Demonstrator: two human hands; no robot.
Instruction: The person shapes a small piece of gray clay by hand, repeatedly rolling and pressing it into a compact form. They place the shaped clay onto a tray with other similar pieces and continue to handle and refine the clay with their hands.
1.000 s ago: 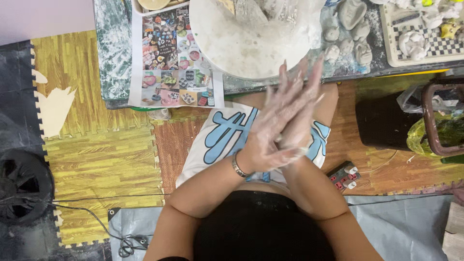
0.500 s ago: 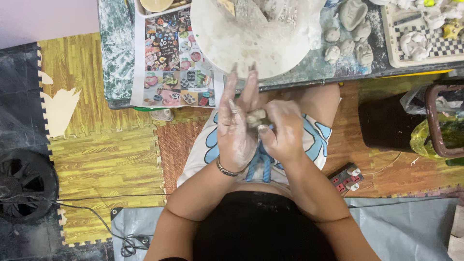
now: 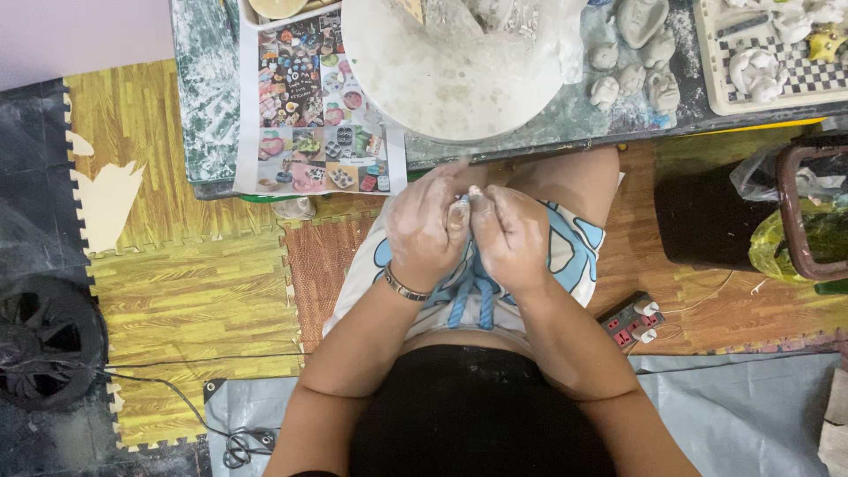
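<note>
My left hand (image 3: 426,228) and my right hand (image 3: 511,237) are both dusted white with clay and held together over my lap, just below the table's edge. Their fingertips pinch a small pale lump of clay (image 3: 465,201) between them; most of it is hidden by the fingers. A thin bracelet (image 3: 405,286) circles my left wrist. Straight ahead on the low table (image 3: 205,115) sits a round white board (image 3: 446,75) with crumpled clear plastic on it.
A printed sheet of colourful pictures (image 3: 316,110) lies left of the board. Small clay figures (image 3: 632,71) and a checkered tray (image 3: 777,62) are at right. A power strip (image 3: 632,320) lies on the foam floor mat, a black fan (image 3: 40,349) at far left, a dark bin (image 3: 707,216) at right.
My flat palms, pressed and rubbing together a second ago, have curled. Both hands have drawn in and now pinch a small lump of clay at the fingertips.
</note>
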